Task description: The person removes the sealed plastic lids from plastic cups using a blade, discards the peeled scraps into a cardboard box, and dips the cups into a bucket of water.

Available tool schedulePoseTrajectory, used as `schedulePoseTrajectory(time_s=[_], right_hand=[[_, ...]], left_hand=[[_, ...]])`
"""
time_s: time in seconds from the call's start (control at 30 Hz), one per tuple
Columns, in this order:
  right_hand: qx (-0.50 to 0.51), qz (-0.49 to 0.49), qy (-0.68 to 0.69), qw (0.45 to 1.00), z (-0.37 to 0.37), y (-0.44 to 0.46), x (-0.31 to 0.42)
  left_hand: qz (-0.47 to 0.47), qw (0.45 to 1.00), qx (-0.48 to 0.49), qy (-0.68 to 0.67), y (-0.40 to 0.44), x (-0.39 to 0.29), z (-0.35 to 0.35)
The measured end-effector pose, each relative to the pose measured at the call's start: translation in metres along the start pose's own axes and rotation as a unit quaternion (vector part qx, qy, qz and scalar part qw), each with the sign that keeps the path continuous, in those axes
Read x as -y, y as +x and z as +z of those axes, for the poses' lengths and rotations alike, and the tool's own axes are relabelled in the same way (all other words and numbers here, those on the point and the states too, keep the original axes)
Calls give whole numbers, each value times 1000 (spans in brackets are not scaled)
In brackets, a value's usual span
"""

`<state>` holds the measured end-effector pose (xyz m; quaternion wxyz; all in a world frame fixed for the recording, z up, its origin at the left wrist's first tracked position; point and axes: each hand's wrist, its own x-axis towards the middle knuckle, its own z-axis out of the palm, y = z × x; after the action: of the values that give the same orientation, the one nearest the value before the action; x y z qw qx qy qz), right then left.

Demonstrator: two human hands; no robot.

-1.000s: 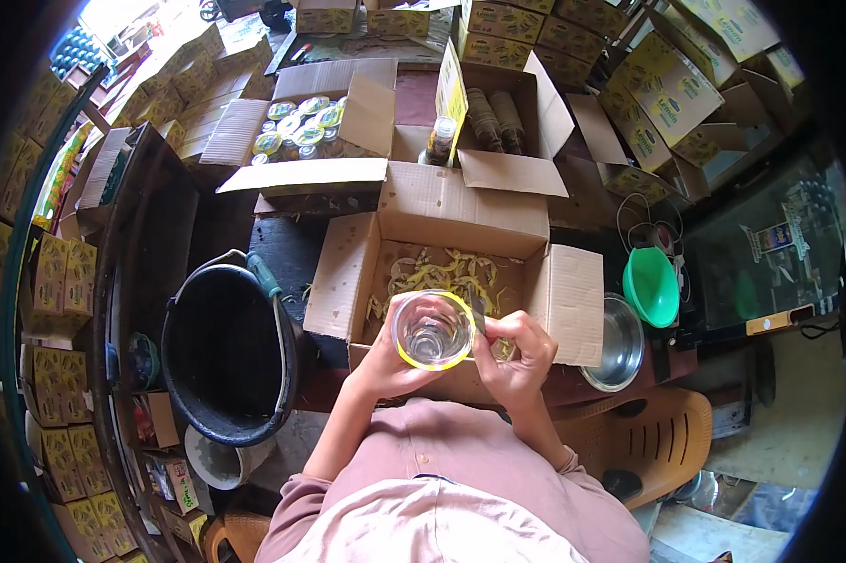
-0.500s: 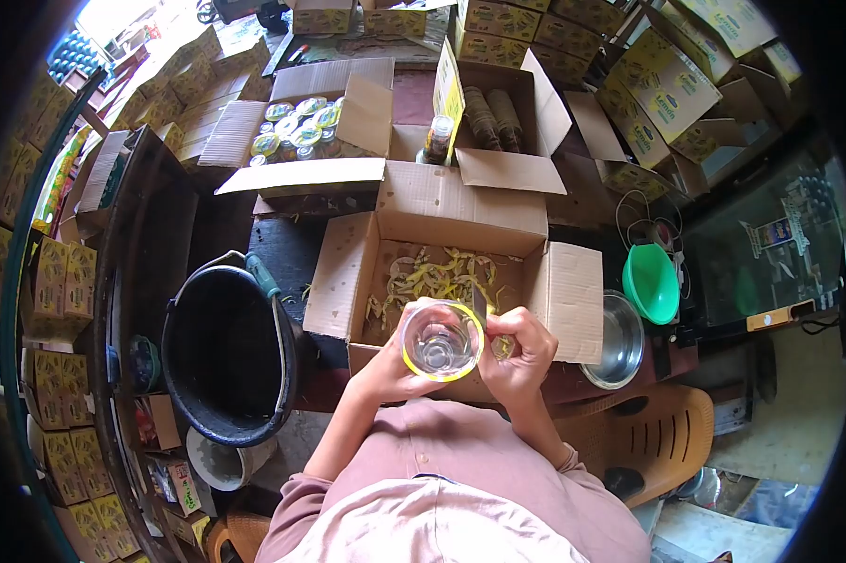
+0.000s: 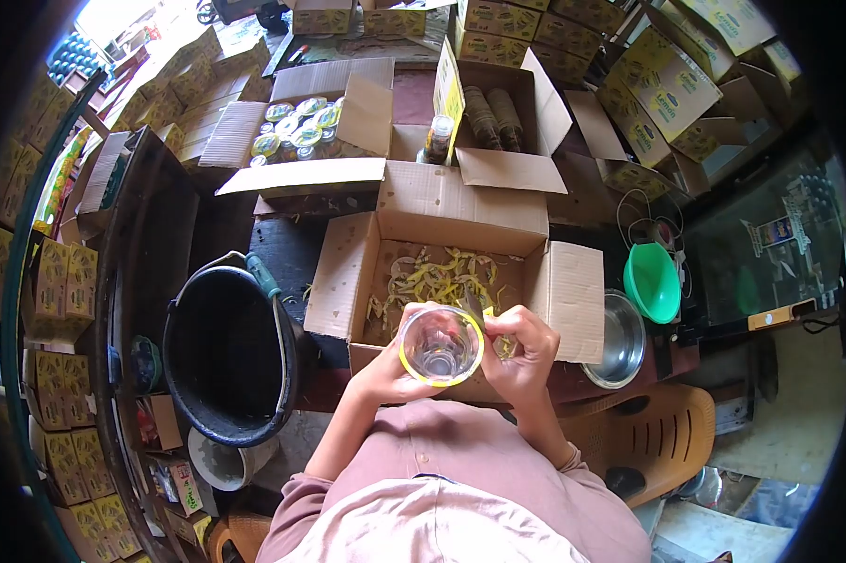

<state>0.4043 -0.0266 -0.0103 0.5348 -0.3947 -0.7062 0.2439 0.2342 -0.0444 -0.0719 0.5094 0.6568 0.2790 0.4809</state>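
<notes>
A clear cup with a yellow rim, seen from above through its open top, is held in my left hand, fingers wrapped round its side. At the cup's right edge, my right hand pinches a small dark blade, which points up and away beside the rim. Both hands are over the near edge of an open cardboard box. Yellow-green peel strips lie scattered on the box's bottom. My right hand's fingertips are partly hidden behind the cup and blade.
A black bucket stands at left, with a pale bucket below it. A metal bowl and green bowl sit at right. Behind are a box of lidded cups, a filled jar and an orange chair.
The cup has shifted slightly right and down since the first frame. The blade beside the rim has changed its tilt, now leaning left. Both hands keep their holds.
</notes>
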Motion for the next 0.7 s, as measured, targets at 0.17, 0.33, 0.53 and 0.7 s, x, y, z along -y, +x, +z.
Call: schedulePoseTrajectory(time_s=[0.17,0.33,0.53,0.7], right_hand=[[6,3,15,1000,0,1,3],[10,-1,4,1000,1,1,0],[-2,0,-30,1000,5,5,4],[-28,12,-20,999,8,6,3]], left_hand=[[-32,996,-15,-84,-1,-1,1],[-44,994,14,-101,3,-8,3],[-63,945,-23,-320,1,-7,5],[-51,892,-38,-448,-4,9,4]])
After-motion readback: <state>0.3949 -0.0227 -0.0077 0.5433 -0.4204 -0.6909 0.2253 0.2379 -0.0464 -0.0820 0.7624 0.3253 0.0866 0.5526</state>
